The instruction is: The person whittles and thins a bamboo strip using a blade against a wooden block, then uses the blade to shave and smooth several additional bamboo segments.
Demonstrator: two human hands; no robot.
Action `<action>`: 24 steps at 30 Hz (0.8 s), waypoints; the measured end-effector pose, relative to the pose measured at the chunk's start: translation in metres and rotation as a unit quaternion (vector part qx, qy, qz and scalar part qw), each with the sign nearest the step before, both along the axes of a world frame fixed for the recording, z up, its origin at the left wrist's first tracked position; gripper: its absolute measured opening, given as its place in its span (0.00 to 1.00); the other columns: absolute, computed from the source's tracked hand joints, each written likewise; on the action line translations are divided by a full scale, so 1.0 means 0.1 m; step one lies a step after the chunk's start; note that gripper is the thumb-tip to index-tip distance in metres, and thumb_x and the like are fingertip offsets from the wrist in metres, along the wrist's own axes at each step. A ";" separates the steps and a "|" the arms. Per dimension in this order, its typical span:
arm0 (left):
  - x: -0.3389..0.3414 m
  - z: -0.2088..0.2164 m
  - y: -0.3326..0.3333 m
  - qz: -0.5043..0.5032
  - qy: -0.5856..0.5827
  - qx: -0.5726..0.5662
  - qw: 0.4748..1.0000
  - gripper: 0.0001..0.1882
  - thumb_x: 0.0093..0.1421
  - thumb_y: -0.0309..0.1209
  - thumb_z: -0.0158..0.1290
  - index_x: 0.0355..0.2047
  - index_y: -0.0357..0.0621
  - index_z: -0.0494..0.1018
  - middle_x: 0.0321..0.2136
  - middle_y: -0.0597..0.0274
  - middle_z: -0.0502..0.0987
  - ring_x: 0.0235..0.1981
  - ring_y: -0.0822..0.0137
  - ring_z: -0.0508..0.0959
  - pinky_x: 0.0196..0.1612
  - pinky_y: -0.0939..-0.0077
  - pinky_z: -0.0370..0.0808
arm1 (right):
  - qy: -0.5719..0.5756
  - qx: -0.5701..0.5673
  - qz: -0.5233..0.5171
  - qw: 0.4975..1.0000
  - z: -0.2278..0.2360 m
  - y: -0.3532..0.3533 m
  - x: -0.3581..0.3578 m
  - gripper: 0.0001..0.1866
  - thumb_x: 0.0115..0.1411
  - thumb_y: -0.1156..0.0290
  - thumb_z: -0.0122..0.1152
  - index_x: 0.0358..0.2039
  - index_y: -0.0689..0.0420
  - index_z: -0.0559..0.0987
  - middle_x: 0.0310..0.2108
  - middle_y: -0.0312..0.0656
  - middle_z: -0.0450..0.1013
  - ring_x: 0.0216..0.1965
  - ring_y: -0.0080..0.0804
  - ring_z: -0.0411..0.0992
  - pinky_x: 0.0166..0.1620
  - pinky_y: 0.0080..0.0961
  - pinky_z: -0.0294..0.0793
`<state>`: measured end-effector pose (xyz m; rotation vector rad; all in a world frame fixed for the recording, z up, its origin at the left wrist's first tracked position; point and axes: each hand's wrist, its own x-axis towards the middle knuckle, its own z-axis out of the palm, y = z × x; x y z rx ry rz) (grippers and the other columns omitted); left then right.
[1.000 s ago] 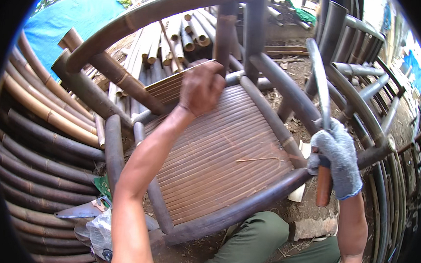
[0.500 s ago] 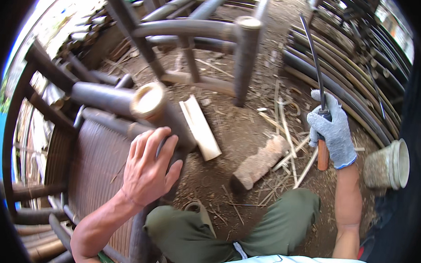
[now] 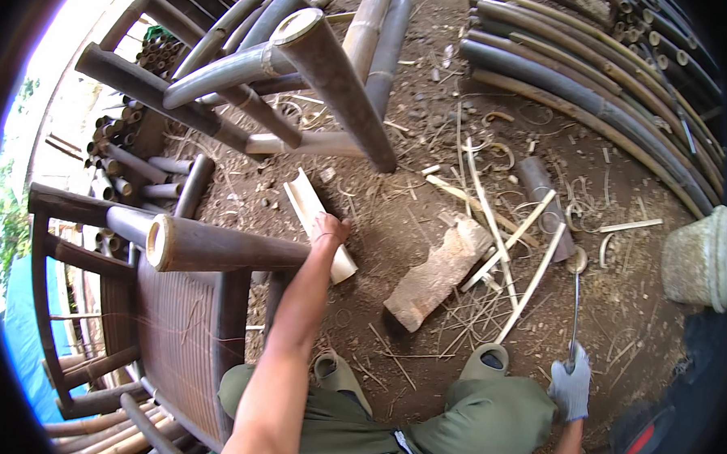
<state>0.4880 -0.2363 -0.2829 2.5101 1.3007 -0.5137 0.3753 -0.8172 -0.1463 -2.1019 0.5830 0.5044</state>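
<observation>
My bare left hand is down at a pale split bamboo piece lying on the dirt, its fingers closed around the piece's right edge. Part of the fingers is hidden behind the hand. My right hand, in a grey knit glove, grips a long narrow-bladed knife low beside my right knee. The blade points away from me, its tip close to the end of a short dark bamboo tube. The fist covers the knife's handle.
A dark bamboo chair stands at my left, another bamboo frame ahead. A rough chopped block and pale bamboo strips lie before my feet. Bamboo poles are stacked far right, near a dirty white bucket.
My left hand has left the chair's bamboo arm and reached down to the split bamboo piece. My right hand has lowered toward me with the knife. The view has shifted.
</observation>
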 end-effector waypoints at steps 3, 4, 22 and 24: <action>-0.67 -0.46 0.78 -0.031 0.027 0.082 0.996 0.31 0.55 0.44 0.63 0.52 0.32 0.75 0.52 0.41 0.79 0.52 0.48 0.80 0.57 0.56 0.77 | 0.057 0.050 0.186 0.980 0.00 0.38 0.08 0.34 0.54 0.75 0.62 0.62 0.68 0.67 0.27 0.34 0.70 0.23 0.20 0.68 0.28 0.22 0.71; -0.62 -0.55 0.66 0.002 0.016 0.029 0.999 0.30 0.56 0.43 0.63 0.53 0.34 0.74 0.53 0.40 0.77 0.52 0.47 0.80 0.55 0.56 0.77 | 0.062 0.050 0.208 0.975 -0.05 0.41 0.12 0.34 0.54 0.75 0.63 0.62 0.68 0.68 0.27 0.34 0.70 0.23 0.20 0.68 0.28 0.22 0.72; -1.30 1.09 -1.76 0.217 -0.475 -0.642 0.562 0.25 0.58 0.27 0.65 0.55 0.41 0.70 0.46 0.63 0.77 0.49 0.67 0.80 0.47 0.69 0.83 | 0.198 0.474 0.061 0.856 -0.48 1.78 0.71 0.27 0.64 0.65 0.63 0.62 0.61 0.70 0.29 0.35 0.72 0.20 0.23 0.72 0.25 0.26 0.79; -1.24 1.21 -1.65 0.252 -0.511 -0.594 0.568 0.21 0.62 0.29 0.61 0.54 0.42 0.70 0.41 0.63 0.79 0.36 0.71 0.81 0.35 0.75 0.81 | 0.160 0.434 0.070 0.884 -0.59 1.65 0.64 0.24 0.64 0.67 0.62 0.59 0.61 0.73 0.28 0.32 0.70 0.21 0.20 0.70 0.24 0.23 0.77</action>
